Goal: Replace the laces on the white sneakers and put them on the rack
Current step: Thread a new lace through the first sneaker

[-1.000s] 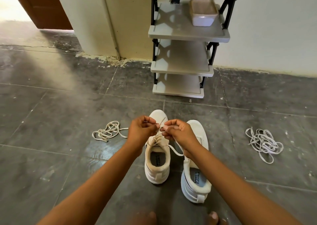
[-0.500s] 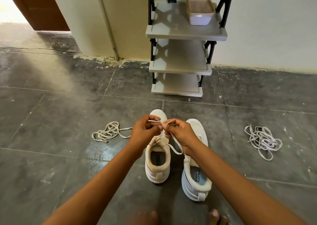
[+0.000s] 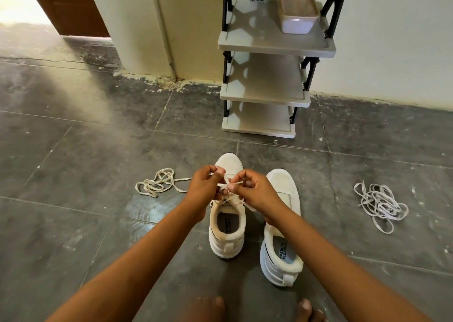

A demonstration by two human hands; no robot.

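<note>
Two white sneakers stand side by side on the dark floor, toes pointing to the rack. Over the left sneaker (image 3: 228, 226) my left hand (image 3: 204, 189) and my right hand (image 3: 255, 191) meet, each pinching a part of the cream lace (image 3: 231, 183) threaded in that shoe. The right sneaker (image 3: 282, 226) shows no lace. A loose cream lace (image 3: 157, 183) lies on the floor to the left. A tangle of white laces (image 3: 378, 204) lies to the right.
A grey three-shelf rack (image 3: 274, 47) with black side frames stands against the wall ahead. A small white tub (image 3: 297, 13) sits on its top shelf. A brown door (image 3: 66, 5) is open at the far left. My bare toes (image 3: 304, 308) show at the bottom edge.
Both hands have stayed over the left sneaker, working the lace between the fingertips. The loop between them has shortened. The view has shifted slightly.
</note>
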